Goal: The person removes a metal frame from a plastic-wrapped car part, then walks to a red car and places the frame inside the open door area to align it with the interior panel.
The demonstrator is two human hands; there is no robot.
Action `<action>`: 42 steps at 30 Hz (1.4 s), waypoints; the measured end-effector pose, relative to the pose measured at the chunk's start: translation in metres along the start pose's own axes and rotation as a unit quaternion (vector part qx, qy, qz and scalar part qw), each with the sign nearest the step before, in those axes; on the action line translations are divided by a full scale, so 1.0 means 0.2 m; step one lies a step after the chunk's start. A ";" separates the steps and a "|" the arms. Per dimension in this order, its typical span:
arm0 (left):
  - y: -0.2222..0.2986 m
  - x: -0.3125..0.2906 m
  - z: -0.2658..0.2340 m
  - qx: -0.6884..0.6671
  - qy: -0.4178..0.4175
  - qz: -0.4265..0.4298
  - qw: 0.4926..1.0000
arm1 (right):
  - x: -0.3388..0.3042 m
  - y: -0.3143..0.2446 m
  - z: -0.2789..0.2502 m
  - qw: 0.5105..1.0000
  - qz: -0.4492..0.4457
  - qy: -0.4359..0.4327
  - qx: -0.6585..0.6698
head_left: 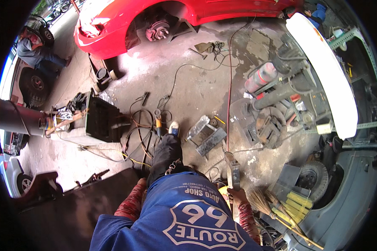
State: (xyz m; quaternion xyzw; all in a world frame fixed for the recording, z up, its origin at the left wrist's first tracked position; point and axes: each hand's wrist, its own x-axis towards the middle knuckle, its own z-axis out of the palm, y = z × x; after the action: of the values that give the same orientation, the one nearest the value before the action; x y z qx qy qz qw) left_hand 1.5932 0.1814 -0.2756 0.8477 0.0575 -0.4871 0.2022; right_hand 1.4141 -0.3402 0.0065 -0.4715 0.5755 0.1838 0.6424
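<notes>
My right hand [237,195] is low at my right side, its fingers closed at the lower end of a long, flat grey tool [233,169]. A thin red hose [229,104] runs across the floor to the tool's far end. Something yellow [224,195] shows beside that hand, partly covered by my shirt. My left hand [142,183] hangs at my left side, next to a large dark panel [77,209]. Its fingers are mostly hidden, so their grip does not show.
Ahead stands a red car body [155,8] with a bare wheel hub. Cables and a grinder-like yellow tool [158,120] lie by my shoe. A dark crate [102,119] is left; metal parts, a red cylinder [262,77] and brooms [262,203] are right. Another person [37,50] sits far left.
</notes>
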 end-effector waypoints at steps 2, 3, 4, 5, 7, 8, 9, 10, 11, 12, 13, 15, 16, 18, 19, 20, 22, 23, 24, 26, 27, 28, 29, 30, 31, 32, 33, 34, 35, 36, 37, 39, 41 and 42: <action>0.07 0.25 -0.12 -0.002 0.009 0.108 0.994 | 0.11 -0.24 0.08 1.000 0.023 -0.002 0.000; 0.16 0.37 -0.21 0.023 0.044 0.147 0.988 | 0.16 -0.36 0.13 1.000 0.013 0.000 0.009; 0.26 0.47 -0.30 0.047 0.077 0.186 0.978 | 0.20 -0.48 0.18 1.000 0.009 -0.001 0.014; 0.37 0.55 -0.45 0.148 0.061 0.206 0.965 | 0.25 -0.60 0.24 0.999 0.007 -0.019 0.042; 0.65 0.66 -0.80 0.209 0.021 0.217 0.953 | 0.32 -0.85 0.34 0.997 0.022 -0.045 0.055; 0.78 0.65 -0.99 0.112 0.011 0.169 0.979 | 0.33 -0.96 0.38 0.996 0.047 -0.046 0.060; 0.92 0.63 -1.20 -0.072 0.006 0.093 0.993 | 0.34 -1.08 0.43 0.997 0.036 -0.046 0.058; 1.08 0.62 -1.38 -0.316 0.017 -0.022 0.948 | 0.36 -1.21 0.48 0.997 0.047 -0.033 0.057; 1.24 0.65 -1.60 -0.322 0.028 -0.018 0.946 | 0.40 -1.32 0.53 0.998 0.028 -0.005 0.048; 1.35 0.65 -1.79 -0.319 0.033 -0.027 0.947 | 0.41 -1.40 0.57 0.998 0.032 0.023 0.048; 1.47 0.66 -1.95 -0.246 0.083 0.001 0.966 | 0.42 -1.48 0.60 0.998 0.027 0.018 0.062; 1.69 0.78 -2.25 -0.095 0.128 0.027 0.987 | 0.48 -1.65 0.65 0.995 0.018 0.001 0.099; 1.80 0.84 -2.33 -0.183 0.132 -0.002 0.974 | 0.52 -1.74 0.68 0.995 0.005 0.005 0.096; 2.02 1.01 -2.48 -0.186 0.120 0.049 0.974 | 0.60 -1.90 0.73 0.996 -0.009 0.014 0.090; 2.13 1.08 -2.51 -0.224 0.115 0.077 0.965 | 0.65 -1.97 0.74 0.996 -0.018 0.026 0.081; 2.24 1.14 -2.51 -0.247 0.108 0.084 0.959 | 0.71 -2.05 0.76 0.996 -0.019 0.038 0.073; 2.52 1.29 -2.53 -0.230 0.093 0.127 0.960 | 0.82 -2.24 0.77 0.996 -0.015 0.054 0.064; 2.66 1.34 -2.53 -0.223 0.043 0.159 0.961 | 0.88 -2.34 0.77 0.996 -0.009 0.056 0.062; 2.82 1.42 -2.54 -0.207 -0.026 0.112 0.972 | 0.95 -2.46 0.76 0.996 0.004 0.066 0.057; 3.11 1.52 -2.53 -0.245 -0.097 0.144 0.954 | 1.10 -2.73 0.73 0.998 -0.005 0.034 0.047; 3.25 1.58 -2.54 -0.243 -0.135 0.128 0.952 | 1.18 -2.87 0.72 0.999 -0.013 0.045 0.026; 3.41 1.66 -2.57 -0.229 -0.160 0.107 0.954 | 1.28 -3.02 0.70 0.998 0.004 0.058 0.003; 3.55 1.73 -2.60 -0.182 -0.148 0.108 0.966 | 1.36 -3.17 0.68 0.997 -0.018 0.066 -0.026; 3.69 1.81 -2.65 -0.185 -0.150 0.110 0.965 | 1.46 -3.34 0.64 0.999 0.017 0.038 0.007; 3.82 1.88 -2.72 -0.162 -0.161 0.086 0.970 | 1.52 -3.49 0.61 0.998 0.005 0.056 -0.029; 3.99 1.97 -2.82 -0.120 -0.159 0.048 0.979 | 1.60 -3.65 0.59 0.997 -0.009 0.060 -0.056; 4.11 2.03 -2.89 -0.106 -0.135 0.042 0.984 | 1.67 -3.80 0.55 0.997 -0.013 0.058 -0.055; 4.24 2.09 -2.98 -0.084 -0.115 0.079 0.987 | 1.71 -3.91 0.51 0.996 0.008 0.060 -0.061; 4.38 2.15 -3.05 -0.061 -0.096 0.112 0.987 | 1.73 -4.02 0.47 0.997 -0.032 0.058 -0.043; 4.53 2.21 -3.11 -0.033 -0.077 0.138 0.987 | 1.73 -4.12 0.43 0.996 -0.064 0.057 -0.021; 4.69 2.27 -3.16 -0.066 -0.062 0.129 0.987 | 1.73 -4.22 0.38 0.995 -0.086 0.059 -0.009; 5.02 2.39 -3.24 -0.120 -0.083 0.132 0.981 | 1.73 -4.41 0.30 0.991 -0.115 0.041 0.048; 5.33 2.47 -3.26 -0.074 -0.057 0.175 0.980 | 1.77 -4.59 0.22 0.988 -0.127 0.073 0.057; 5.50 2.51 -3.24 -0.013 -0.035 0.203 0.978 | 1.80 -4.66 0.19 0.986 -0.131 0.081 0.069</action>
State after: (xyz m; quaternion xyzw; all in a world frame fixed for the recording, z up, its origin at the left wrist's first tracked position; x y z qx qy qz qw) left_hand 2.6970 -0.6131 -0.0983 0.8216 -0.1167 -0.4642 0.3097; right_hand 2.2583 -0.8732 0.0413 -0.5107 0.5705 0.0194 0.6429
